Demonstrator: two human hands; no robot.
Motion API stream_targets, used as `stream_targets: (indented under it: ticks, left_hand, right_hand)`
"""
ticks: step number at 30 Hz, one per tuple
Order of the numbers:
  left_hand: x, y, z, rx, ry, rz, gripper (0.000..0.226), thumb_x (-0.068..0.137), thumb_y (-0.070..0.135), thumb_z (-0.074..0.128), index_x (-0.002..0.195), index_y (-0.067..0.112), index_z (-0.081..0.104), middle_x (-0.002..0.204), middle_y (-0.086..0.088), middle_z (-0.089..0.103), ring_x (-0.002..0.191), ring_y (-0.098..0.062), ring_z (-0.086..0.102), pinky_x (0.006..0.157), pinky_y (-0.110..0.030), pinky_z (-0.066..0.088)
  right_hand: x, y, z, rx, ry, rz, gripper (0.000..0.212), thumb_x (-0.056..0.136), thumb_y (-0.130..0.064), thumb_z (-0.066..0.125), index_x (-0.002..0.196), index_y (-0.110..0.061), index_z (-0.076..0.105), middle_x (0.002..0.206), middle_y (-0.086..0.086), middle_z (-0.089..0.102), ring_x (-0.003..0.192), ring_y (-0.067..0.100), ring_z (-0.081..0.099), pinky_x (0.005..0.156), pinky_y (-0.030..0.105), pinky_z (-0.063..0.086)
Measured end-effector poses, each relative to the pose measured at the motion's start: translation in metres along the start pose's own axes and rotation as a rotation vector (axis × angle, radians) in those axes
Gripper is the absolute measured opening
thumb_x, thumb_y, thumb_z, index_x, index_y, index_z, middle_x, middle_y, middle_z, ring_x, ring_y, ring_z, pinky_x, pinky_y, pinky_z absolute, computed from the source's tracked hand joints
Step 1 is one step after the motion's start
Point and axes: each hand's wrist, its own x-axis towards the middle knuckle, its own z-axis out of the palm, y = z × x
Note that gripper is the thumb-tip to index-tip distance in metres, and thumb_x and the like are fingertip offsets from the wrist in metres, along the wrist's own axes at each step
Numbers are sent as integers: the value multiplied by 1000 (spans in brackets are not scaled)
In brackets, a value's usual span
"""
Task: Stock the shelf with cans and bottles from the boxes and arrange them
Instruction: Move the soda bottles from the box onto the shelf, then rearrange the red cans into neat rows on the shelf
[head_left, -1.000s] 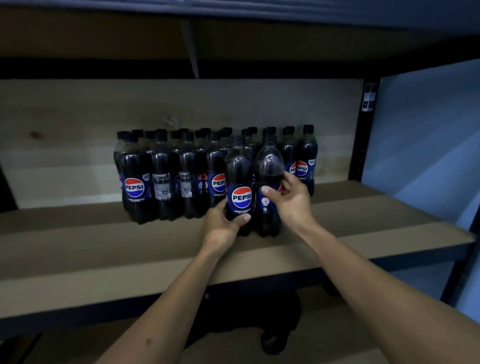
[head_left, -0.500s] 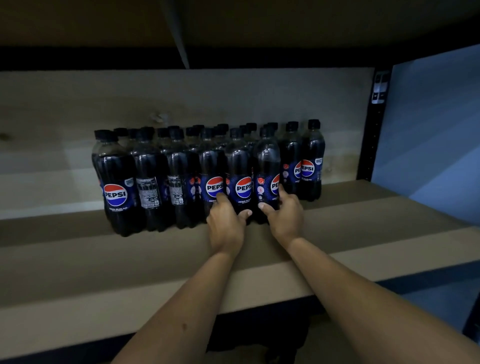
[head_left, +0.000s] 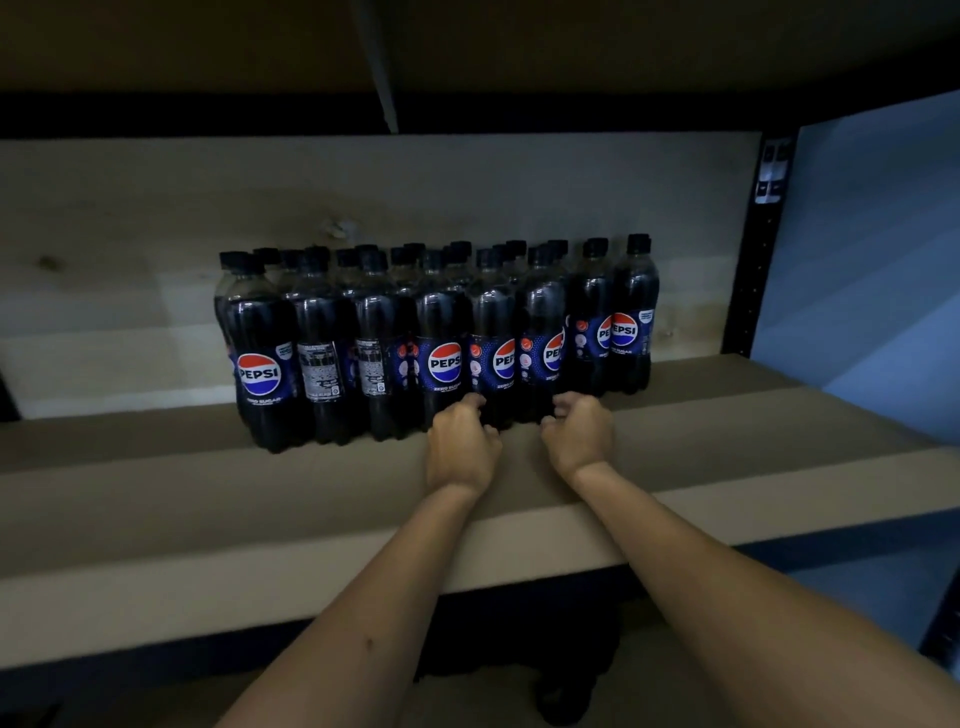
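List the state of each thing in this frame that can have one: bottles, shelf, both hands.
Pepsi bottles: upright, capped, packed in rows at the back of the shelf.
Two front bottles by the hands: upright, in line with the front row.
Shelf board: bare in front of the bottles.
Left hand: fingers curled at a bottle's base; whether it holds is unclear.
Right hand: fingers curled at a bottle's base, likewise unclear.

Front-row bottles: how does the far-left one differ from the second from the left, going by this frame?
The far-left bottle turns its round Pepsi logo to the camera; the second bottle shows the grey printed back panel of its label instead. The far-left bottle stands at the open end of the row, while the second bottle has a neighbour on each side. Both stand upright on the shelf, hold dark cola, have dark caps, and neither is touched by a hand.
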Motion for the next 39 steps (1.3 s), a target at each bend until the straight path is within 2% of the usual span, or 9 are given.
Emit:
stream_targets:
  ticks: [4,12,17,21,26,31,34,36,39]
  left_hand:
    - [-23,-9,-23,125,-181,-43,52,86,11,57,137,21,52,131,-7,60,121,-26,55,101,-33,44]
    - [-135,-21,-98,207,-199,30,23,91,23,52,103,18,71,106,-10,72,104,-32,63,87,-38,51]
    - [-222,-48,-126,155,-152,183,36,91,8,56,127,7,61,139,-4,54,136,-22,42,112,-27,29]
    - [-275,-96,-134,161,-151,-49,40,87,15,57,127,16,62,127,-7,65,120,-27,58,101,-35,47]
    - [-337,-175,-135,258,-284,-444,46,84,15,62,130,12,60,123,-17,64,116,-36,58,97,-39,49]
    - [-385,-236,-128,469,-401,-627,36,89,19,61,122,6,52,124,-21,56,115,-40,54,91,-47,48]
    - [-400,-265,-117,492,-414,-800,41,96,19,50,134,8,39,130,-22,51,118,-41,52,95,-50,45]
    - [-412,-276,-106,486,-418,-858,35,97,16,46,131,8,43,124,-19,56,113,-39,56,93,-49,47]
    - [-425,-273,-90,524,-359,-883,28,97,9,47,124,5,49,116,-19,60,108,-38,58,89,-46,47]
  right_hand:
    - [-34,1,-20,60,-68,58,24,86,-3,57,105,-6,70,102,9,70,103,26,64,84,20,42]
    - [-147,-6,-75,101,-97,-93,15,84,-6,64,95,-9,75,89,7,73,86,21,67,82,28,51]
    - [-218,18,-90,77,-203,-21,15,87,-8,65,101,-11,72,86,-1,67,86,15,64,78,21,45]
    - [-267,64,-87,-36,-318,121,21,89,-10,66,110,-10,68,96,3,66,96,19,63,79,22,44]
    - [-319,143,-68,-366,-536,359,43,91,-15,61,133,-11,53,123,12,59,109,32,59,92,38,51]
    - [-347,188,-39,-595,-622,455,60,95,-20,49,150,-10,27,152,20,31,136,41,35,112,51,33]
    - [-369,220,-22,-705,-542,383,61,94,-17,48,151,-5,28,157,16,26,131,41,42,104,47,39]
    - [-379,230,-14,-836,-343,368,51,100,-13,41,150,-12,35,154,11,37,110,38,60,88,41,50]
    - [-375,224,-23,-871,-266,543,38,104,-20,34,120,-20,69,104,3,72,84,21,70,58,22,45]
